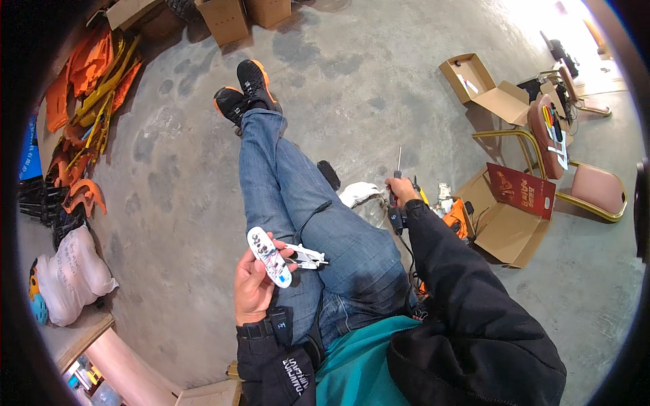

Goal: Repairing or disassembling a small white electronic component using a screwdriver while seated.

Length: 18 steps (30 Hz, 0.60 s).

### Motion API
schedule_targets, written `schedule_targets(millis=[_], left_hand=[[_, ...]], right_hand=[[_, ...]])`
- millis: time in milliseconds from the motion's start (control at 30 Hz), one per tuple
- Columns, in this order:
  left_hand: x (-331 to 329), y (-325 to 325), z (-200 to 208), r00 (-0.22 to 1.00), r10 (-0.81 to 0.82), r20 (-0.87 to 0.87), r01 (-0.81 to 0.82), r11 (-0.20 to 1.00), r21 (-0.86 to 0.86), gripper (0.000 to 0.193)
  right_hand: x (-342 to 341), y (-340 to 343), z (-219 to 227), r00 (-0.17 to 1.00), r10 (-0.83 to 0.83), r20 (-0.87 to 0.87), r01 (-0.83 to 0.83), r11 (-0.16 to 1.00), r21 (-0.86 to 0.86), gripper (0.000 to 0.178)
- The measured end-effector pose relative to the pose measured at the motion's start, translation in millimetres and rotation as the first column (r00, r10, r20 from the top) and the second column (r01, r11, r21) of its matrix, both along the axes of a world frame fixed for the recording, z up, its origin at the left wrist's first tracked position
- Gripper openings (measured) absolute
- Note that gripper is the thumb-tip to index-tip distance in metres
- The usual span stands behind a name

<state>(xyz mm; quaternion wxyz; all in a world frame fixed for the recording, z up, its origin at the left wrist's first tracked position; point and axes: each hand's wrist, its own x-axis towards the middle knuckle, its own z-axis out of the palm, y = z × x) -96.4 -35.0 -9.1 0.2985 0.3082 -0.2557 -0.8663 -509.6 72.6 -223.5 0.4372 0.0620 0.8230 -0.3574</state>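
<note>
My left hand (253, 287) is closed around a long white casing (269, 257) with rounded ends. Dark spots and coloured bits, perhaps wires, show on its upward face; the detail is too small to name. Right beside it, over my thigh, lies a slim white part (308, 257) with openings, close to my left fingertips; I cannot tell if they touch it. A dark cable (314, 218) runs across my jeans. Out to the right, my right hand (404, 191) grips a screwdriver (399, 160), its metal shaft pointing away from me.
Beside my right hand lie a white plastic bag (363, 194) and an orange item (457, 218). An open cardboard box (508, 237) and chairs (597, 191) stand farther right. Orange and yellow parts (88, 88) are heaped at left, above a white sack (74, 277).
</note>
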Motion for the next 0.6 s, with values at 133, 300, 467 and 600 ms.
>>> schedule_targets(millis=[133,300,467,600], left_hand=[[2,-2,0,1.000,0.007,-0.012,-0.006,0.999,0.046,0.066],[6,0,-1,1.000,0.000,-0.017,0.001,0.998,0.067,0.068],[2,-1,0,1.000,0.018,-0.010,-0.017,0.996,0.086,0.069],[6,-1,-3,0.999,0.031,-0.035,-0.026,0.993,0.116,0.068]], right_hand=[[7,11,-14,1.000,0.024,-0.008,-0.024,1.000,0.015,0.017],[2,5,-21,0.999,-0.014,0.052,0.017,0.998,-0.057,0.010],[-1,2,-18,1.000,-0.005,0.031,0.008,0.993,-0.115,0.014],[3,-12,-9,0.994,-0.046,0.101,0.048,0.999,-0.018,0.011]])
